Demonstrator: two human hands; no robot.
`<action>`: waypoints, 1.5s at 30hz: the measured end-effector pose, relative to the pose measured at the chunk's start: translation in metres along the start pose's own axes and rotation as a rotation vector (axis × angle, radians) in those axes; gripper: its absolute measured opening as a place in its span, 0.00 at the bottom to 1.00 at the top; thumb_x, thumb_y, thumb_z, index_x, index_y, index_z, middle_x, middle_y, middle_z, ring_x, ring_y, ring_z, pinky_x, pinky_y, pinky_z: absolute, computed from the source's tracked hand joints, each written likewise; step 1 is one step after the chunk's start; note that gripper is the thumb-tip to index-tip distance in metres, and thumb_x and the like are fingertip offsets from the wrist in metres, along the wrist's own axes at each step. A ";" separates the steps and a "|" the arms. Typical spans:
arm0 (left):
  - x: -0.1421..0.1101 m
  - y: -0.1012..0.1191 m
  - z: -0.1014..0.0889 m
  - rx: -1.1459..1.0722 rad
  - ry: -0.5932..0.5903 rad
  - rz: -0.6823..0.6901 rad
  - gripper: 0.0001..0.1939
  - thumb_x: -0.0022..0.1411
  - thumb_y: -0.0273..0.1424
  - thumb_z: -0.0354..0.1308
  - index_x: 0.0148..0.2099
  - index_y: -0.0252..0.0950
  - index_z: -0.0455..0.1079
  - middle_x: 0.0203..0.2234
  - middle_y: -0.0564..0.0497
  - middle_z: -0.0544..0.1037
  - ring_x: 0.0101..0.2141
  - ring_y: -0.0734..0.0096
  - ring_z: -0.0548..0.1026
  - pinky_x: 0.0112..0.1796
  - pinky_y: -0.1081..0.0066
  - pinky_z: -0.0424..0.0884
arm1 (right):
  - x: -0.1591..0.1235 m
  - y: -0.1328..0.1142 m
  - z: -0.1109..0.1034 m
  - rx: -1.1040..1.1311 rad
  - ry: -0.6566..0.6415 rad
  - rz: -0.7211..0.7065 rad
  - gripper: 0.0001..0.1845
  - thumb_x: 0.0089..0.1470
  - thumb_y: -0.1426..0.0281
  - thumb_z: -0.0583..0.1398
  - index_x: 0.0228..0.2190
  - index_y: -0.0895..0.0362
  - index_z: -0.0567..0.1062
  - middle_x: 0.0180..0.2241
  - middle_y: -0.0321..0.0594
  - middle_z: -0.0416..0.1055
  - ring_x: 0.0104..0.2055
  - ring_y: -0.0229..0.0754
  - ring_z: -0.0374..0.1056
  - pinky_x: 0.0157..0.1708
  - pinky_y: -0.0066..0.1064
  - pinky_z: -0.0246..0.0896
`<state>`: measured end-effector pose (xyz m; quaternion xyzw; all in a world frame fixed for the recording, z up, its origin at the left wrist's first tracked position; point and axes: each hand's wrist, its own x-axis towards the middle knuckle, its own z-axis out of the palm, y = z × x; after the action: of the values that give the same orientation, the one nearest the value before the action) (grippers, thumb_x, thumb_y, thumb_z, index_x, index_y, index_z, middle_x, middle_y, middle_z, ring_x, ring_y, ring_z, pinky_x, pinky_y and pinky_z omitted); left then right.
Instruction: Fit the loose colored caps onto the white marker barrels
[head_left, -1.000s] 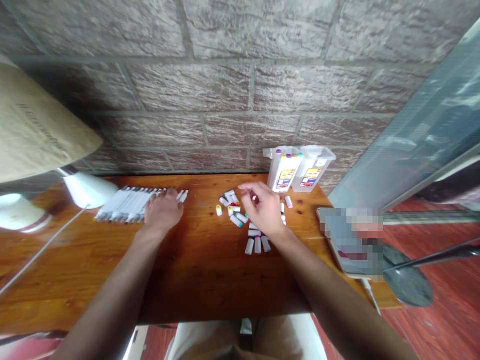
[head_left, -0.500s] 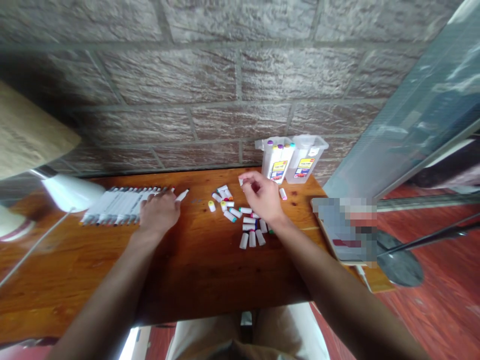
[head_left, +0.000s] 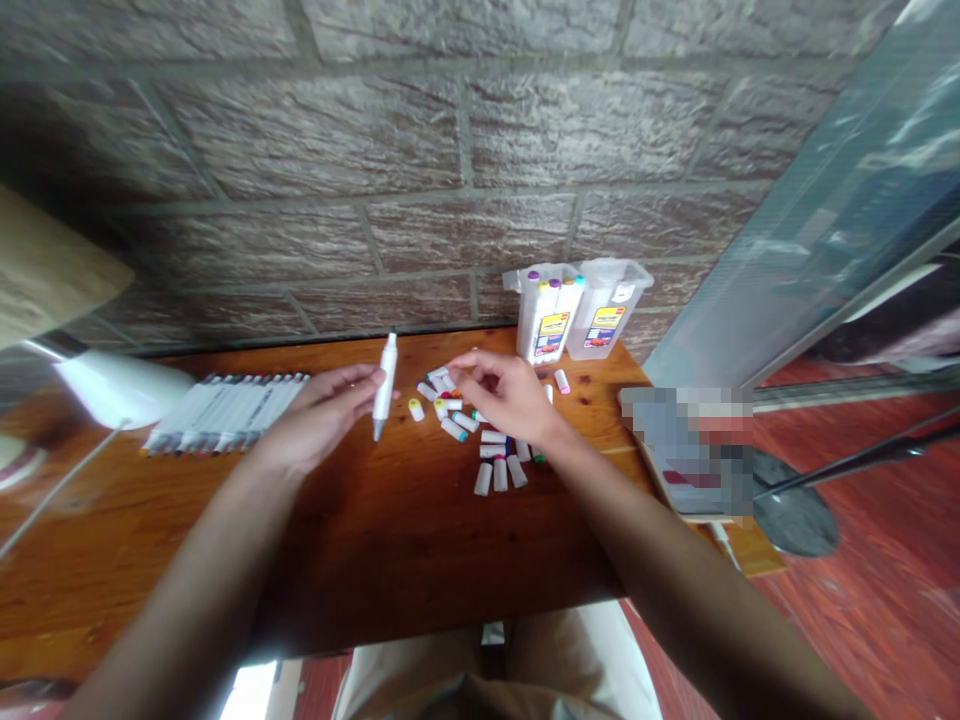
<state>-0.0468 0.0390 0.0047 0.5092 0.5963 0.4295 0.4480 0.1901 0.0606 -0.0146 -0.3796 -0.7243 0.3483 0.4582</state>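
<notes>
Some caps [head_left: 550,393] are partly hidden by the right hand [head_left: 511,395].

Near centre, toward nine o'clock, the marker [head_left: 384,388] is white with a grey lower end; its blurred upper tip looks perhaps dark green. Toward six o'clock, white caps [head_left: 500,475] carry yellow, teal, green and pink ends. Toward two, yellow labels [head_left: 555,325] (dashed with red) mark clear boxes [head_left: 598,285]. At twelve, the brick-patterned wall [head_left: 382,110] is grey-brown; at eight, the table [head_left: 150,520] shows orange-brown grain.
</notes>
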 end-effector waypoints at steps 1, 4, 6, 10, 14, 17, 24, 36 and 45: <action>-0.004 0.001 0.006 -0.091 -0.056 -0.025 0.18 0.53 0.42 0.67 0.42 0.36 0.76 0.40 0.45 0.84 0.46 0.56 0.81 0.50 0.62 0.77 | 0.000 -0.002 0.002 0.065 -0.020 0.051 0.19 0.59 0.59 0.61 0.44 0.59 0.80 0.23 0.32 0.72 0.24 0.35 0.65 0.27 0.27 0.60; -0.013 0.002 0.020 -0.248 -0.216 -0.051 0.21 0.49 0.40 0.73 0.43 0.34 0.78 0.41 0.44 0.84 0.45 0.56 0.82 0.50 0.60 0.77 | 0.000 -0.006 0.006 0.278 -0.117 0.202 0.28 0.56 0.53 0.64 0.50 0.60 0.76 0.24 0.33 0.72 0.23 0.34 0.63 0.24 0.27 0.59; -0.016 0.001 0.026 -0.319 -0.249 -0.061 0.22 0.46 0.39 0.76 0.42 0.34 0.79 0.41 0.44 0.85 0.44 0.58 0.82 0.49 0.63 0.77 | 0.000 -0.008 0.007 0.390 -0.196 0.233 0.27 0.54 0.52 0.65 0.46 0.60 0.78 0.25 0.33 0.72 0.22 0.33 0.62 0.23 0.26 0.57; -0.017 -0.004 0.031 -0.464 -0.291 -0.086 0.21 0.43 0.36 0.79 0.40 0.34 0.81 0.36 0.46 0.85 0.39 0.66 0.83 0.42 0.72 0.78 | -0.002 -0.010 0.008 0.490 -0.250 0.182 0.23 0.51 0.51 0.68 0.37 0.58 0.79 0.25 0.32 0.71 0.22 0.31 0.60 0.22 0.24 0.55; -0.015 -0.009 0.033 -0.528 -0.326 -0.086 0.17 0.45 0.34 0.79 0.39 0.36 0.83 0.35 0.47 0.86 0.36 0.69 0.83 0.40 0.74 0.78 | -0.004 -0.009 0.009 0.478 -0.296 0.150 0.20 0.54 0.53 0.67 0.37 0.58 0.78 0.25 0.31 0.71 0.23 0.30 0.61 0.24 0.24 0.56; -0.013 -0.012 0.035 -0.523 -0.365 -0.065 0.17 0.46 0.34 0.78 0.40 0.36 0.83 0.36 0.46 0.86 0.36 0.67 0.83 0.41 0.72 0.78 | -0.005 -0.010 0.010 0.477 -0.306 0.158 0.19 0.55 0.54 0.66 0.35 0.58 0.77 0.24 0.31 0.69 0.22 0.30 0.59 0.23 0.24 0.53; -0.014 -0.012 0.038 -0.498 -0.359 -0.038 0.17 0.46 0.34 0.78 0.39 0.36 0.84 0.35 0.46 0.86 0.33 0.70 0.82 0.39 0.74 0.77 | -0.005 -0.008 0.012 0.439 -0.288 0.178 0.20 0.56 0.53 0.65 0.37 0.58 0.79 0.27 0.33 0.70 0.26 0.32 0.59 0.24 0.24 0.52; -0.016 -0.012 0.040 -0.443 -0.343 0.005 0.18 0.45 0.36 0.78 0.40 0.37 0.84 0.36 0.48 0.86 0.35 0.70 0.82 0.39 0.74 0.76 | -0.005 -0.003 0.014 0.400 -0.248 0.134 0.17 0.58 0.55 0.65 0.37 0.57 0.80 0.29 0.35 0.73 0.31 0.35 0.66 0.33 0.27 0.59; -0.014 -0.015 0.040 -0.407 -0.365 0.046 0.18 0.49 0.37 0.76 0.42 0.38 0.83 0.38 0.46 0.86 0.37 0.66 0.82 0.42 0.70 0.77 | -0.004 -0.009 0.011 0.518 -0.244 0.250 0.19 0.49 0.55 0.70 0.34 0.58 0.80 0.23 0.30 0.68 0.22 0.29 0.55 0.21 0.24 0.47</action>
<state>-0.0101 0.0254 -0.0175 0.4910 0.3952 0.4517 0.6315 0.1790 0.0509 -0.0127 -0.2916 -0.6089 0.6179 0.4030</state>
